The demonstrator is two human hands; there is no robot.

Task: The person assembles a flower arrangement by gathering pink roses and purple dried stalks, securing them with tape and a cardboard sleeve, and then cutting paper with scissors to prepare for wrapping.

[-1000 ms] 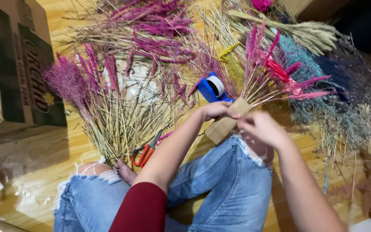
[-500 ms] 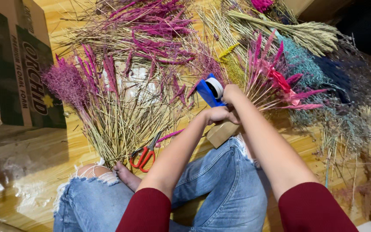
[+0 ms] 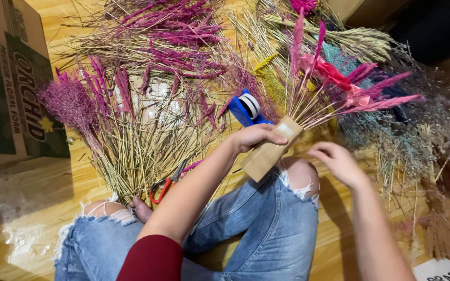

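From the head view, the left hand [image 3: 253, 136] is closed around the top of a brown paper-wrapped bunch of pink dried grass stems [image 3: 273, 151], which rests tilted over the right knee of the torn blue jeans [image 3: 266, 229]. The right hand [image 3: 337, 162] hovers just beside the bunch, fingers loosely spread and holding nothing. A blue tape dispenser [image 3: 248, 106] lies just beyond the left hand, and red-handled scissors [image 3: 165, 184] lie on the wooden floor [image 3: 37, 192] beside the loose stems.
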